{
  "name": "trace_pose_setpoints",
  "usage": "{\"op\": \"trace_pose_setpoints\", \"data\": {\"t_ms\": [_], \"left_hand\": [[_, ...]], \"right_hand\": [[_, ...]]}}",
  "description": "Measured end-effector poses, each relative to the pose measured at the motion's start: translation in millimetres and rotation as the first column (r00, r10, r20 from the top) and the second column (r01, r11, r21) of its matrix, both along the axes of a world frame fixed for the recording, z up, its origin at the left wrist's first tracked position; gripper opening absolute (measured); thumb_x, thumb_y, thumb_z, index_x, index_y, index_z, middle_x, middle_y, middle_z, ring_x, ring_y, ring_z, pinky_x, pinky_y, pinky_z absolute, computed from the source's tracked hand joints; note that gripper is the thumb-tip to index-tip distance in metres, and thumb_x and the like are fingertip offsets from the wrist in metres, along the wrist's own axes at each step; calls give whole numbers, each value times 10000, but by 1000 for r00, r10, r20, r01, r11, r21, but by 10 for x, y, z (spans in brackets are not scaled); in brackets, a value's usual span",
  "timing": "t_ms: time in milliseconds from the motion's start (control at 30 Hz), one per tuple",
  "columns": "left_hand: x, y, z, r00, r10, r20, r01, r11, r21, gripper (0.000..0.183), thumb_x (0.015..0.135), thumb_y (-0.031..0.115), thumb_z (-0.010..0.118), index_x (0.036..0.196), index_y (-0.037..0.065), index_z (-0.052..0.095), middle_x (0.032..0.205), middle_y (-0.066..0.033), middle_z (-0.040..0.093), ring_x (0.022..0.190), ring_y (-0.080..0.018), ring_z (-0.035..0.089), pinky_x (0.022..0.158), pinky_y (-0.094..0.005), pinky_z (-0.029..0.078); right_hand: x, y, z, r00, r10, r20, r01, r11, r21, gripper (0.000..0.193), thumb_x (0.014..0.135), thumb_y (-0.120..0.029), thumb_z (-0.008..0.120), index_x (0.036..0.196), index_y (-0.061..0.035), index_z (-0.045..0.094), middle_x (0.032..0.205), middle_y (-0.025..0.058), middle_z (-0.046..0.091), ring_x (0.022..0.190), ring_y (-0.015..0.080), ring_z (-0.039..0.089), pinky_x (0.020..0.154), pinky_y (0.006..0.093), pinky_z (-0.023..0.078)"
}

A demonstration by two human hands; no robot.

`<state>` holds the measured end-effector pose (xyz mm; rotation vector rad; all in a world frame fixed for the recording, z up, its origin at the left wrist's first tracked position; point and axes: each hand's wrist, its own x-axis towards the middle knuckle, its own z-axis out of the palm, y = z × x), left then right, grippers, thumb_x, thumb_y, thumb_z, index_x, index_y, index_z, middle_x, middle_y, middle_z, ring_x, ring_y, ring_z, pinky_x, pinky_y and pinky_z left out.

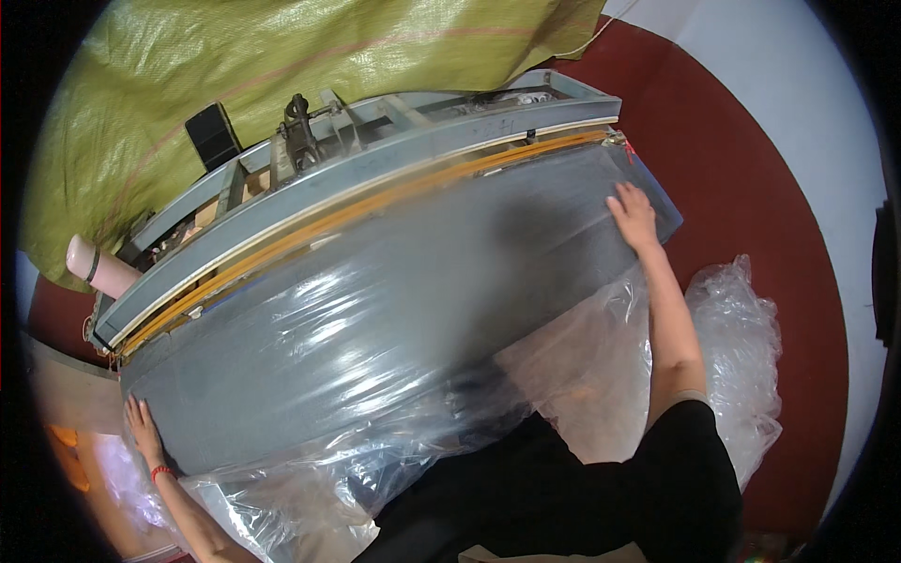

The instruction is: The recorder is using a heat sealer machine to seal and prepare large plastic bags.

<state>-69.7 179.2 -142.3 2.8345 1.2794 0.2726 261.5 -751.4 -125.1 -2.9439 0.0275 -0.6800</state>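
Across the middle lies a long grey work surface (225, 385) under a sheet of clear plastic film (328, 328), which shines and wrinkles in its centre and hangs loosely over the near edge. My left hand (143, 433), with a red bracelet at the wrist, rests at the film's left end, fingers stretched out. At the far right end my right hand (634, 216) lies flat on the film, fingers spread. Neither hand grips anything that I can see. A smear in the picture blurs the middle of the surface.
Behind the surface runs a grey metal frame (375, 155) with orange strips (375, 202) and a clamp-like fitting (298, 131). A pink bottle (101, 266) and a dark phone (213, 137) sit by it. Yellow-green woven sheeting (282, 56) hangs beyond. Crumpled clear plastic (737, 347) lies on the red floor (751, 206).
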Motion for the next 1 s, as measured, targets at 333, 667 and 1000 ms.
{"op": "trace_pose_setpoints", "data": {"t_ms": [333,667,1000], "left_hand": [[-687,740,-19,849,427,310,-231,829,-510,607,859,443,425,1202,-58,419,1237,-159,445,1098,-242,448,920,-319,348],[-1581,-1084,-229,768,-26,640,-45,994,95,300,813,172,519,1078,31,530,1103,-160,523,1058,-300,459,917,-387,341],[-5388,-2900,-1698,297,831,469,-940,340,-7,433,838,205,458,1207,-13,400,1236,-202,409,1166,-352,346,988,-409,264]], "right_hand": [[-193,107,174,972,-84,-218,90,996,16,651,769,-537,488,1248,-101,410,1307,147,350,1217,302,304,984,432,251],[649,-464,-36,875,400,-272,-374,916,143,424,909,-268,365,1200,30,439,1267,173,410,1183,271,369,1004,356,247],[1031,952,-27,807,545,227,-572,817,73,536,895,-409,376,1213,19,426,1248,184,424,1139,293,415,960,326,317]]}}
